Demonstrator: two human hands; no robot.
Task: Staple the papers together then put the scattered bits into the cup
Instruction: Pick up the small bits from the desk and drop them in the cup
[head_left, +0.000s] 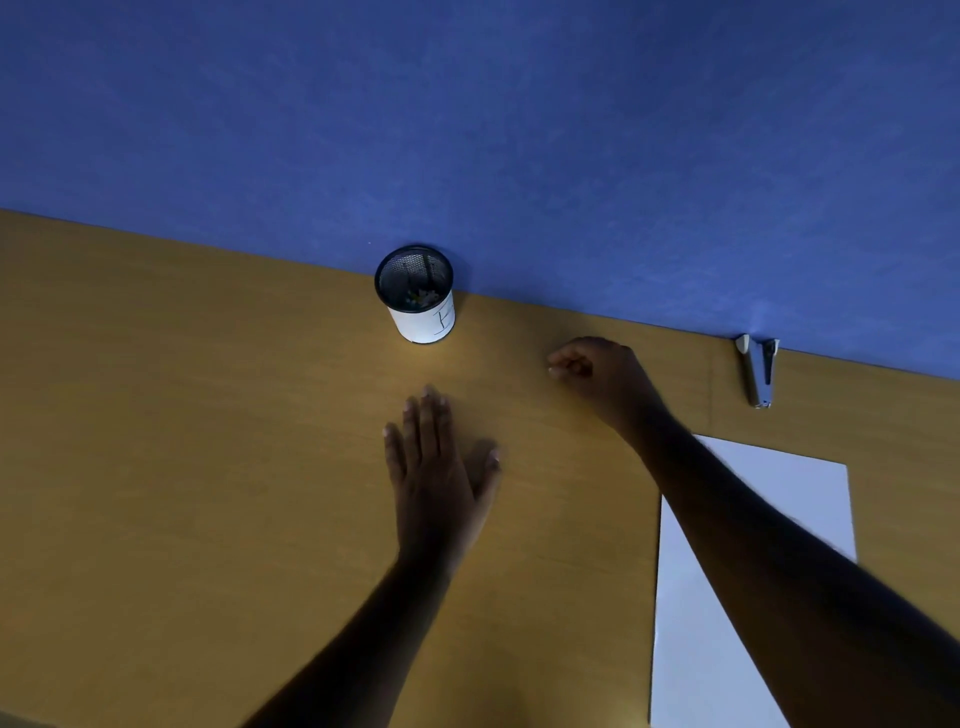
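A black mesh cup (420, 301) with a white paper band stands near the far edge of the wooden table (182, 467); small coloured bits lie inside it. My left hand (441, 462) rests flat on the table, fingers spread, below the cup. My right hand (605, 379) hovers to the right of the cup with its fingers curled together; what they pinch is too small to tell. White papers (727, 613) lie at the lower right, partly under my right forearm. A grey stapler (758, 369) lies at the table's far right edge.
A blue wall (467, 130) rises directly behind the table's far edge. The cup stands close against it. The room is dim.
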